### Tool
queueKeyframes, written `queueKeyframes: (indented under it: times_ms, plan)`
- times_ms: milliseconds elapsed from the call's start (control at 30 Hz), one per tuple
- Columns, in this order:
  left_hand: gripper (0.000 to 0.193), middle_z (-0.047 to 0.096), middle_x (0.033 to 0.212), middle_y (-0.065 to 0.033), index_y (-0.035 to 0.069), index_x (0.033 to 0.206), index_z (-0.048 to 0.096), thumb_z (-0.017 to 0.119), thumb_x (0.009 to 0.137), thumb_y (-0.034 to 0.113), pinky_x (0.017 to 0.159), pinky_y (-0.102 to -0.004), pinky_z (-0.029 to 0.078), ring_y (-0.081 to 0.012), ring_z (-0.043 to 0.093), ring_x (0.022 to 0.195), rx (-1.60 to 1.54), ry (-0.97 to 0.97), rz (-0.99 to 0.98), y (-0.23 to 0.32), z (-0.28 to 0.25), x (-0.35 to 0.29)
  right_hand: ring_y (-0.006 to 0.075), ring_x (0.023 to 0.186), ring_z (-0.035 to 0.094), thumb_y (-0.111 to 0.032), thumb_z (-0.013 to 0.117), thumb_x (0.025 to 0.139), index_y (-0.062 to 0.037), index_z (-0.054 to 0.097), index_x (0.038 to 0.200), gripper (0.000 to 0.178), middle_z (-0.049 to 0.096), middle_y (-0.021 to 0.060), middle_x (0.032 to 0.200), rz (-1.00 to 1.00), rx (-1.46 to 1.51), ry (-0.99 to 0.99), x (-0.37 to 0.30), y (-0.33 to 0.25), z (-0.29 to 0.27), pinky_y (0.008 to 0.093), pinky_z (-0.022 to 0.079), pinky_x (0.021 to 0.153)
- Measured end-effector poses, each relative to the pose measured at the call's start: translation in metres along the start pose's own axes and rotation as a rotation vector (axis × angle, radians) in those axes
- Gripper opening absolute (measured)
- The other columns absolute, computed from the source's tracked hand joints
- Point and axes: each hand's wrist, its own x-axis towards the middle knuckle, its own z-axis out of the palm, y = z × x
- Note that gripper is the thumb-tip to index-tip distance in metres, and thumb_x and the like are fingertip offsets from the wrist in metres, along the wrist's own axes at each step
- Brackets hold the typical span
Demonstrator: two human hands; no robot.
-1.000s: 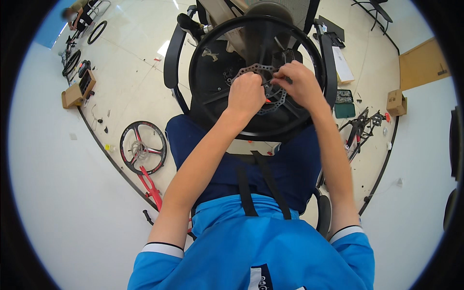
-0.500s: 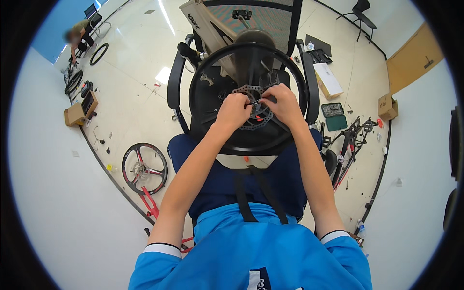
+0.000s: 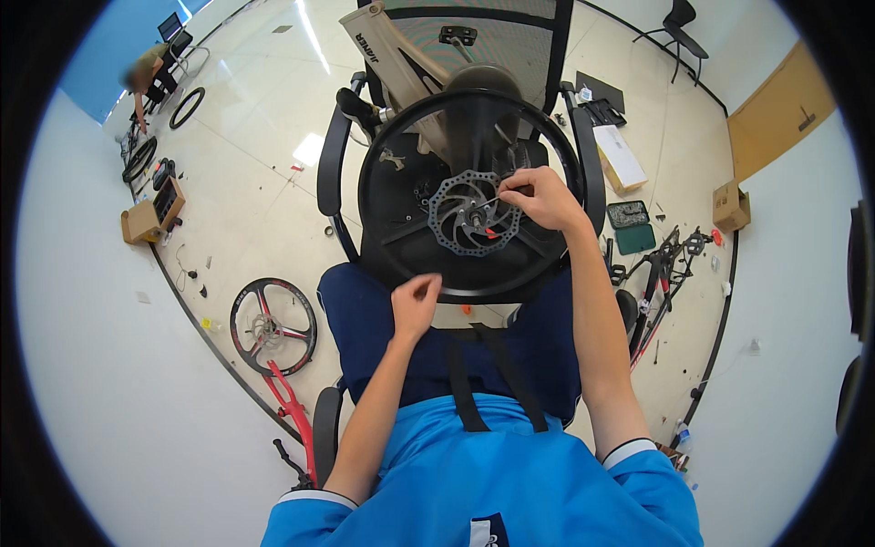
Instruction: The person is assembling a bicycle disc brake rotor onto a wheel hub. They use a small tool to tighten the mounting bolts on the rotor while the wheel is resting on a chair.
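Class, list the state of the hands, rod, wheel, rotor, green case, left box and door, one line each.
Left hand, loosely curled, contents unclear
Right hand, grip shut on the rod
Rod, held at the rotor
Wheel, lying on its side
Rotor, facing up
Case, open
Left box, open
Door, looks shut

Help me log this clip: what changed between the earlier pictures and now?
The left hand has drawn back from the brake rotor toward the body, by the near rim of the black bicycle wheel. The right hand stays at the rotor, pinching a slender rod; wheel remains over the office chair.
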Motion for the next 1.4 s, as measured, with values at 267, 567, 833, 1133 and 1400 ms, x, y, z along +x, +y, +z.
queueKeyframes:
  times_ms: [267, 567, 833, 1133, 1400]
  plan:
    - [0.021, 0.074, 0.077, -0.0067, -0.001, 0.096, 0.076, 0.071, 0.092, 0.019, 0.063, -0.0249, 0.049, -0.0092, 0.066, 0.068, 0.118, -0.158, -0.055, -0.029, 0.013, -0.018, 0.0072, 0.081, 0.062, -0.008, 0.071, 0.09, 0.005, 0.073, 0.099, 0.016, 0.071, 0.0035, 0.087, -0.017, 0.369, -0.302, 0.016, -0.005, -0.026, 0.024, 0.051, 0.075]
    - [0.021, 0.074, 0.077, -0.0086, -0.002, 0.095, 0.076, 0.072, 0.09, 0.018, 0.063, -0.0264, 0.049, -0.0105, 0.066, 0.068, 0.087, -0.155, -0.171, -0.029, 0.019, -0.013, 0.0044, 0.067, 0.055, -0.012, 0.072, 0.091, -0.0013, 0.074, 0.095, 0.012, 0.064, -0.0021, 0.076, 0.514, 0.625, 0.224, -0.123, 0.077, 0.086, 0.0206, 0.042, 0.059]
    - [0.022, 0.073, 0.076, -0.0114, -0.003, 0.093, 0.075, 0.073, 0.088, 0.018, 0.064, -0.0274, 0.05, -0.0131, 0.067, 0.068, 0.116, -0.182, -0.167, -0.035, 0.02, -0.012, 0.0365, 0.101, 0.062, -0.006, 0.067, 0.084, -0.0033, 0.073, 0.103, 0.019, 0.069, 0.0147, 0.1, 0.149, -0.153, 0.336, -0.073, 0.101, 0.172, 0.0449, 0.049, 0.087]
    - [0.022, 0.072, 0.076, -0.0051, -0.003, 0.095, 0.075, 0.07, 0.094, 0.018, 0.064, -0.0231, 0.049, -0.0077, 0.063, 0.067, -0.014, -0.119, -0.21, -0.031, 0.014, -0.015, 0.0291, 0.096, 0.067, -0.001, 0.065, 0.087, -0.0019, 0.073, 0.1, 0.016, 0.073, 0.0103, 0.099, 0.103, -0.114, 0.545, -0.103, 0.08, 0.153, 0.038, 0.051, 0.087]
    - [0.034, 0.065, 0.089, -0.0021, -0.002, 0.118, 0.066, 0.058, 0.104, 0.028, 0.067, -0.0217, 0.046, -0.0079, 0.057, 0.075, -0.135, 0.197, 0.16, 0.079, 0.018, 0.086, 0.0111, 0.077, 0.064, -0.028, 0.054, 0.104, 0.0019, 0.065, 0.109, 0.033, 0.07, 0.0068, 0.087, 0.257, 0.466, 0.72, -0.057, 0.039, 0.084, 0.0262, 0.05, 0.068]
